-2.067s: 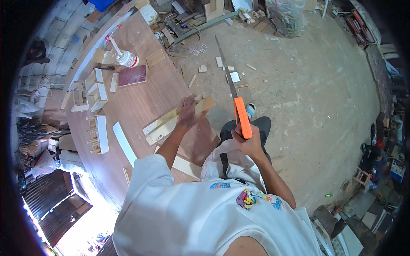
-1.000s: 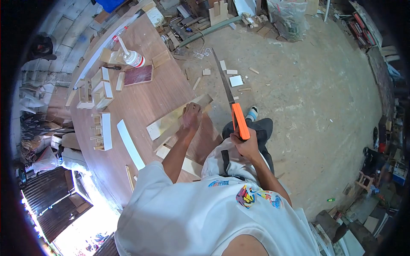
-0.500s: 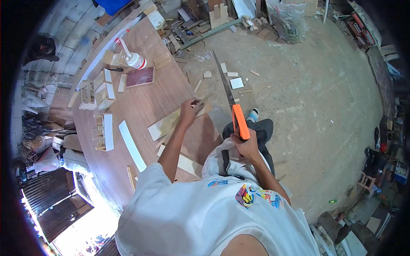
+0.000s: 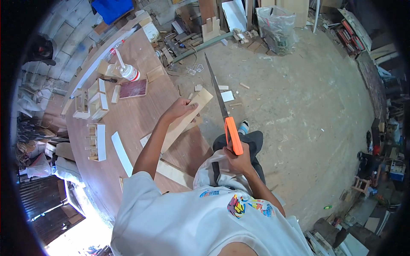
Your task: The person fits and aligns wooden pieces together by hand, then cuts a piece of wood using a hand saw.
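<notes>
My left hand (image 4: pixel 180 110) is closed around a pale wooden board (image 4: pixel 184 123), thumb on its upper face. The board's far end juts past the table edge, and its near end is partly hidden by my forearm. In my right hand (image 4: pixel 238 158) is a handsaw (image 4: pixel 232 136) with an orange handle; the dark blade points up and away, to the right of the board and apart from it. Beneath the held board, another pale piece shows in part on the table (image 4: pixel 153 96). A white-faced strip (image 4: pixel 175 173) lies near my lap.
A white glue bottle (image 4: pixel 129 73) and a dark red panel (image 4: pixel 133 89) stand toward the table's far end. Small wooden box frames (image 4: pixel 99 102) and a white strip (image 4: pixel 122 153) are on the left. Offcuts (image 4: pixel 227 96) and a clear bag (image 4: pixel 277 30) are on the floor.
My left hand has lifted and tilted the board, so its broad face now shows. The saw stays in my right hand and sits a little lower in view. The whole view has shifted slightly.
</notes>
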Demonstrator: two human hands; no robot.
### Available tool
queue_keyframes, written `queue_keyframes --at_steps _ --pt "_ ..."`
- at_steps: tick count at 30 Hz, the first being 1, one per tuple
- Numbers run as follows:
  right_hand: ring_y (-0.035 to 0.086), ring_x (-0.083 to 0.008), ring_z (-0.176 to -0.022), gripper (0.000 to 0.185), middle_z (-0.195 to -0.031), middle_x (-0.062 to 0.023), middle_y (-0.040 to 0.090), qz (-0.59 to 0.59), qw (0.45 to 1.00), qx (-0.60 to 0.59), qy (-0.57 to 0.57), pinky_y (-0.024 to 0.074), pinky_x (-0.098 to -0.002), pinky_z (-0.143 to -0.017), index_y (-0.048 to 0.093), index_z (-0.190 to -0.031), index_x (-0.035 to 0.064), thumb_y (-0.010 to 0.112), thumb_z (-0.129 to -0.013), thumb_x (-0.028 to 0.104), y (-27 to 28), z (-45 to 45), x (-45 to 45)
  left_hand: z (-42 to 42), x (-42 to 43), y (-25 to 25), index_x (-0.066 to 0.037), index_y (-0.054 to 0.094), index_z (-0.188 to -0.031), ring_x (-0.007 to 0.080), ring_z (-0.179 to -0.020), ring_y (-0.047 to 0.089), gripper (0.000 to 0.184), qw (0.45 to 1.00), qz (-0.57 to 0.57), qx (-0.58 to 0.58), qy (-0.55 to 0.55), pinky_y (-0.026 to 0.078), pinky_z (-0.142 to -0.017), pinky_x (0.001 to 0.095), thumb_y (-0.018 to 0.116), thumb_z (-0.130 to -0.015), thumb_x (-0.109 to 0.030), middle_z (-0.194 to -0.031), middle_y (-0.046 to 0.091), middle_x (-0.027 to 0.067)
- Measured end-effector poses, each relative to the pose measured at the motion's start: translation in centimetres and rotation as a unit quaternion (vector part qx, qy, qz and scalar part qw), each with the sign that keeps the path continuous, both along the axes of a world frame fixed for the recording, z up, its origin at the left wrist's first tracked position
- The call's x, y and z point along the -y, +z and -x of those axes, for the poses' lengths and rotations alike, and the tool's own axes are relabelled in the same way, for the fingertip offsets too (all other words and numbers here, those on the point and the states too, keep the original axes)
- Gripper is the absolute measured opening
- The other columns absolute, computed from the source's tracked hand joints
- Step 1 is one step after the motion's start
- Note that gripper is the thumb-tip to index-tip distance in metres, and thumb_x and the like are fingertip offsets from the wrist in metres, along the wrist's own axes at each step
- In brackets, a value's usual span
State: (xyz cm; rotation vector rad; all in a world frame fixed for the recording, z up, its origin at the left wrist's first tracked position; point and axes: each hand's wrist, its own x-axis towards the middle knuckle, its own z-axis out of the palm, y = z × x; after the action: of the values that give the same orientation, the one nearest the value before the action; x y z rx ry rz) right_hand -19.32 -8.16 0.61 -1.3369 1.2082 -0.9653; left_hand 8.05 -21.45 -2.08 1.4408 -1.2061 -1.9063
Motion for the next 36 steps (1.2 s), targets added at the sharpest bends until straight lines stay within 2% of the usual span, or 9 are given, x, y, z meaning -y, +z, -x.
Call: queue_keyframes --at_steps 5,7,13,16,20,23,25,28,36 --pt "0.043 -0.0091 -0.054 0.017 -0.057 -0.0017 0.047 -0.002 1.0 -0.008 0.019 0.0384 -0.0257 -0.052 0.049 -0.067 0.0019 0.066 -0.071 0.001 1.4 0.7 0.0 -0.2 0.5 1.0 0.002 0.062 -0.094 0.0149 -0.061 0.063 0.033 0.998 -0.016 0.048 -0.039 0.051 -0.055 0.0286 0.062 -0.089 -0.031 -0.079 0.066 0.0071" --pt "0.043 -0.0088 -0.054 0.017 -0.057 -0.0015 0.046 -0.009 1.0 0.002 0.021 0.038 -0.025 -0.052 0.049 -0.066 0.0019 0.066 -0.071 0.0 1.9 1.1 0.2 -1.1 0.9 -0.6 0.002 0.063 -0.092 0.0125 -0.065 0.061 0.034 0.978 0.079 0.151 -0.119 0.05 -0.057 0.0279 0.063 -0.089 -0.032 -0.079 0.065 0.0046" --pt "0.042 -0.0089 -0.049 0.018 -0.055 -0.0036 0.045 0.048 0.993 -0.001 0.104 0.0377 -0.0245 -0.05 0.047 -0.064 0.0017 0.064 -0.067 -0.003 2.6 2.6 0.0 -1.9 0.9 -1.5 0.004 0.062 -0.102 0.013 -0.068 0.062 0.037 0.938 0.161 0.207 -0.228 0.052 -0.058 0.0281 0.063 -0.088 -0.03 -0.083 0.065 0.0049" --pt "0.043 -0.0104 -0.047 0.015 -0.055 -0.0046 0.046 0.085 0.989 0.007 0.122 0.0378 -0.0248 -0.049 0.05 -0.065 0.0017 0.065 -0.066 -0.003 3.0 2.3 0.0 -0.6 0.0 1.3 0.003 0.059 -0.11 0.0158 -0.07 0.064 0.038 0.986 -0.016 0.093 -0.136 0.054 -0.055 0.0295 0.063 -0.088 -0.027 -0.083 0.065 0.0078" --pt "0.049 -0.0135 -0.047 0.011 -0.056 -0.0066 0.05 0.064 0.986 0.018 0.153 0.0399 -0.0246 -0.05 0.056 -0.069 0.0023 0.066 -0.065 -0.001 3.9 1.6 -0.3 -0.8 -0.2 1.1 0.002 0.056 -0.117 0.0174 -0.069 0.066 0.04 0.98 0.011 0.125 -0.152 0.056 -0.05 0.031 0.064 -0.087 -0.025 -0.086 0.065 0.0112" --pt "0.053 -0.0141 -0.048 0.011 -0.057 -0.0071 0.053 0.049 0.985 0.02 0.164 0.042 -0.0244 -0.051 0.058 -0.069 0.0024 0.067 -0.064 0.0 3.8 1.3 -0.4 -1.3 -0.1 -0.2 0.001 0.058 -0.116 0.019 -0.078 0.065 0.043 0.969 0.066 0.162 -0.172 0.055 -0.061 0.0313 0.067 -0.085 -0.027 -0.09 0.065 0.0115" --pt "0.054 -0.0141 -0.049 0.011 -0.058 -0.0072 0.054 0.049 0.985 0.026 0.165 0.043 -0.0244 -0.052 0.057 -0.069 0.0024 0.067 -0.064 0.001 3.9 1.0 -0.5 -0.7 -0.4 1.5 -0.001 0.06 -0.114 0.0187 -0.086 0.061 0.046 0.926 0.127 0.295 -0.2 0.049 -0.073 0.0308 0.071 -0.081 -0.031 -0.091 0.065 0.0111" --pt "0.056 -0.0137 -0.05 0.012 -0.057 -0.0067 0.056 0.044 0.984 0.037 0.169 0.0443 -0.0247 -0.052 0.057 -0.069 0.0022 0.068 -0.064 0.002 4.3 0.8 -0.4 -0.7 -0.6 1.0 -0.003 0.062 -0.111 0.0169 -0.088 0.055 0.048 0.954 0.118 0.215 -0.174 0.044 -0.079 0.0298 0.074 -0.077 -0.036 -0.09 0.065 0.01" --pt "0.054 -0.0126 -0.049 0.012 -0.056 -0.0063 0.055 0.035 0.985 0.029 0.168 0.0439 -0.0245 -0.052 0.056 -0.067 0.0021 0.068 -0.065 0.002 4.0 0.7 -0.5 0.2 -1.2 1.8 -0.004 0.064 -0.109 0.0188 -0.082 0.059 0.044 0.957 0.104 0.223 -0.152 0.046 -0.078 0.0308 0.072 -0.079 -0.034 -0.09 0.068 0.0124"
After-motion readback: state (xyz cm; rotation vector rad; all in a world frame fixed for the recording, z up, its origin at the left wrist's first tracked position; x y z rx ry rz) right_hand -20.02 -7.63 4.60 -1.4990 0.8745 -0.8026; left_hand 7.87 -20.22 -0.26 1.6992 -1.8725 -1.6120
